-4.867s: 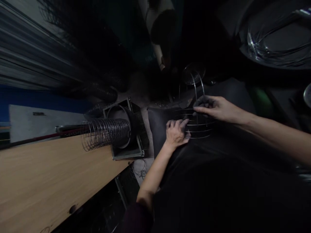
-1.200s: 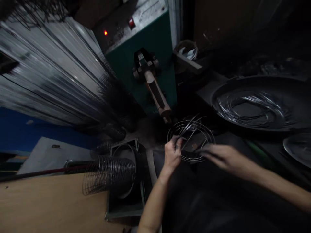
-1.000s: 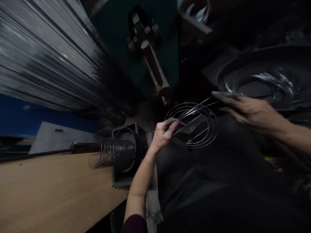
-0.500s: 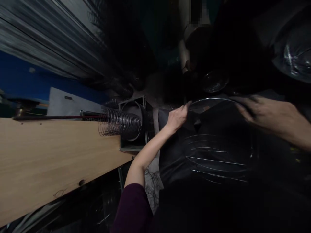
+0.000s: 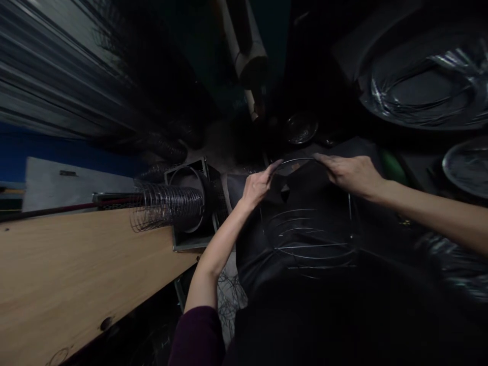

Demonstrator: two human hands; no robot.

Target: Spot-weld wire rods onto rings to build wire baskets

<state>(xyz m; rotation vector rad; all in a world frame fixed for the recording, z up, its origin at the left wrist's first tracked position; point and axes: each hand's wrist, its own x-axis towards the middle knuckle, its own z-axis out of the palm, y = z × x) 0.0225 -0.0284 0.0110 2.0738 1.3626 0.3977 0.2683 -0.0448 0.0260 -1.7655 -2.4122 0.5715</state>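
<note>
My left hand (image 5: 257,187) is closed on the left end of a thin curved metal wire, the upper rim of a wire frame (image 5: 299,159). At the right end of that arc, my right hand (image 5: 351,174) pinches the same rim between thumb and fingers. Below the rim, thin rods and curved wires of the frame show faintly against a dark apron (image 5: 249,244); the dim light hides how they join. The frame is in front of my body, and both forearms reach toward it.
To the left, a coil of wire rings (image 5: 168,203) hangs on a bar beside a wooden board (image 5: 84,269). A metal box frame (image 5: 190,246) stands around its end. Shiny wire bundles (image 5: 419,101) lie at the upper right. Another person's arm (image 5: 250,104) shows ahead.
My right hand has moved left along the rim, closer to my left hand, and now grips it. The view has turned right, so the board and coil sit further left.
</note>
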